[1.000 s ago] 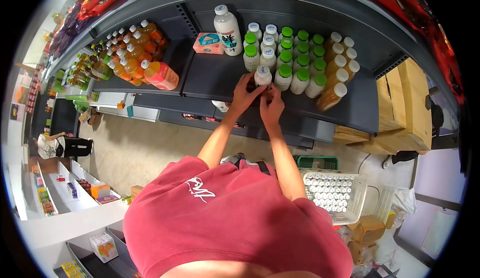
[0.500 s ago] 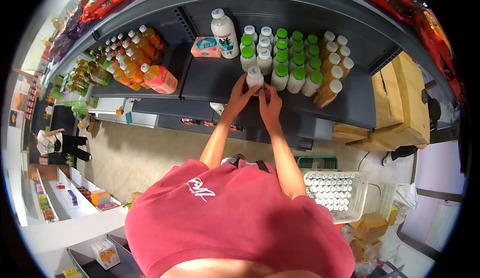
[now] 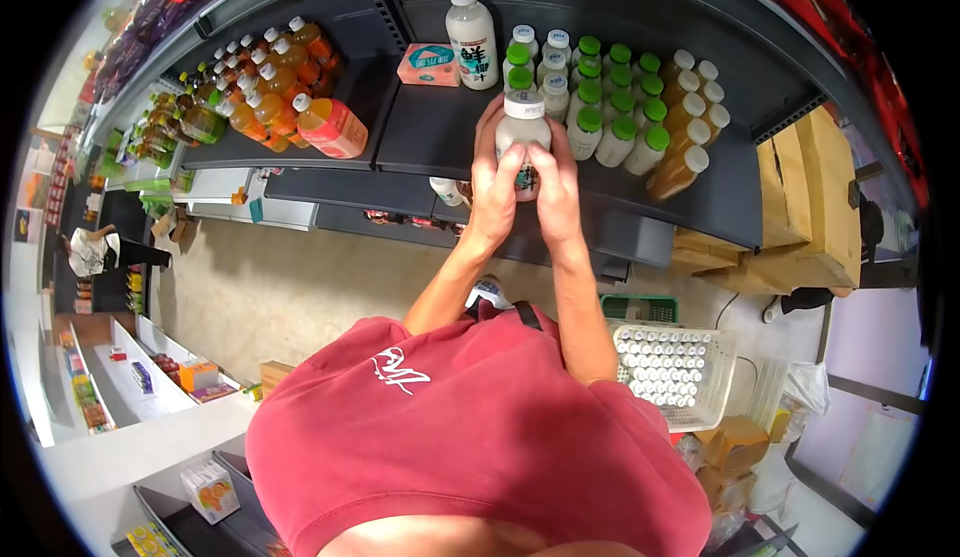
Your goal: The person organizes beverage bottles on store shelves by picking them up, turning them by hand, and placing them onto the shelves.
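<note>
A white bottle with a white cap (image 3: 524,129) stands upright between my two hands at the front of the grey shelf (image 3: 420,137). My left hand (image 3: 493,182) wraps its left side, and my right hand (image 3: 555,182) wraps its right side, with both thumbs on its front. Right behind it are small white-capped bottles (image 3: 554,85) and green-capped bottles (image 3: 588,120) in rows. Amber bottles with white caps (image 3: 680,172) line the right. A tall white bottle (image 3: 472,42) stands behind on the left, beside a pink box (image 3: 430,65).
Orange drink bottles (image 3: 331,127) fill the left shelf section. Below right, a white crate (image 3: 718,382) holds several white-capped bottles, near a green basket (image 3: 640,307). Cardboard boxes (image 3: 815,207) stand at the right. A person (image 3: 95,254) is far left.
Both hands have risen toward the camera with the bottle, which looks larger and shows its printed front. The fingers now wrap further round its sides. The view has shifted slightly.
</note>
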Available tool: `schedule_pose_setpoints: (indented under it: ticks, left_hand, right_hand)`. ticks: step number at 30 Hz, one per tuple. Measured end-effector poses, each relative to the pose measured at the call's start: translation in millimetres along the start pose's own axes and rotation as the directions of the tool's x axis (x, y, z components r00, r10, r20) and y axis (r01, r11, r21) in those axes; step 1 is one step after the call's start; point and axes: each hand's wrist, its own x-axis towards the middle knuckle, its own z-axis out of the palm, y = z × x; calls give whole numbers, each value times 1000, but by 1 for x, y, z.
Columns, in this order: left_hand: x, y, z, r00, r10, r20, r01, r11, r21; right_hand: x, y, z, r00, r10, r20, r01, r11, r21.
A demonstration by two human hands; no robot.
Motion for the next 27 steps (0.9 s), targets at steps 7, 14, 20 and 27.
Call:
schedule_pose_setpoints:
  ticks: [7, 14, 20, 27]
  left_hand:
    - [6, 52, 10, 963, -57, 264, 114, 972, -205]
    - [14, 93, 27, 882, 35, 469, 135, 937, -323]
    - [-7, 107, 4, 925, 28, 379, 114, 931, -347]
    - [-29, 105, -46, 936, -89, 341, 230, 888, -399]
  right_hand:
    - [-25, -61, 13, 995, -97, -28, 97, 995, 3]
    - [-46, -105, 37, 929, -280, -240, 257, 958, -126]
    - [-56, -98, 69, 923, -236, -305, 209, 971, -118]
    - [-78, -68, 109, 936, -195, -293, 155, 976, -152]
